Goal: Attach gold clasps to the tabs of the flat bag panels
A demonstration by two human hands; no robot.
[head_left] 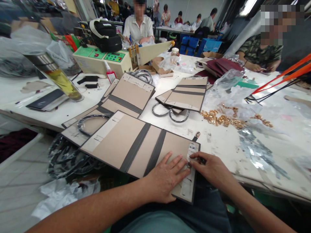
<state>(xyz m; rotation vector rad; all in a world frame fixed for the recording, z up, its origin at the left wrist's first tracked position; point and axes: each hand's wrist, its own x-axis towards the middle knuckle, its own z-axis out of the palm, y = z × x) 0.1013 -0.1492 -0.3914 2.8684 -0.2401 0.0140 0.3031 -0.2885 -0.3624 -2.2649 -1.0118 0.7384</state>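
Note:
A flat tan cardboard panel point(136, 142) with dark fabric strips lies at the table's near edge, overhanging toward my lap. My left hand point(165, 179) rests flat on its near right part, fingers spread. My right hand point(211, 170) is beside it, fingertips pinched at a small metal fitting point(189, 165) on the panel's pale right strip. What the pinch holds is too small to name.
More panels point(128, 94) point(187, 94) and dark ring handles point(170, 113) lie farther back. Gold metal clasps point(223, 119) are scattered to the right among plastic bags. A beige machine point(107, 60) and glass bottle point(60, 77) stand at left. Other people sit at the far side.

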